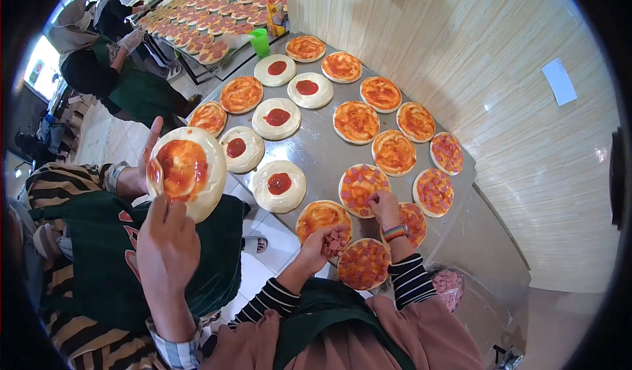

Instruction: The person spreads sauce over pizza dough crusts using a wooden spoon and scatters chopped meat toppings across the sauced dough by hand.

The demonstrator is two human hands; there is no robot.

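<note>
My left hand (321, 246) is cupped around a small heap of diced ham (336, 239), above the edge of a sauced pizza base (316, 220). Fingers pinched together, my right hand (383, 207) is over the lower right edge of a pizza with ham cubes (359, 184); whatever those fingertips hold is hidden. Just below, between my arms, lies another pizza dotted with ham (363, 264). A third ham-topped pizza (413, 224) is partly covered by my right wrist, which wears a rainbow band.
At my left a co-worker holds up a dough round (214, 156) and spreads sauce with a spoon (158, 176). Several sauced bases cover the metal table (316, 130). A green cup (259, 42) stands at its far corner. A container of ham (447, 288) sits right of my arm.
</note>
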